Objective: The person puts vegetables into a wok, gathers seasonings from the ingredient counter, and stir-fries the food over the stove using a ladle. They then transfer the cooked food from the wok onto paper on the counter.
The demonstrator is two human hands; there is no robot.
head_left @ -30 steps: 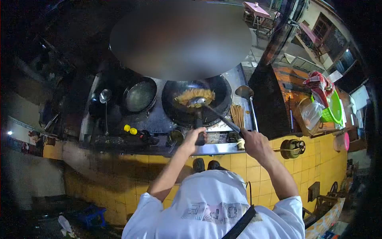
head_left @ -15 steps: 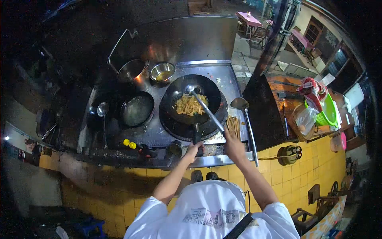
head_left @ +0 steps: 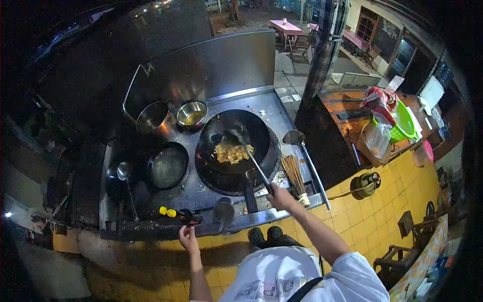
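Centrally, a wok (head_left: 226, 167) on a steel stovetop (head_left: 275, 116), yellow tiles (head_left: 352, 214) alongside.

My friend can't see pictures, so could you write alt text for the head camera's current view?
A person's right hand holds a long-handled utensil reaching into a dark wok of food on a steel stove. The left hand is at the stove's front edge, near two yellow caps. Another pan sits left of the wok.
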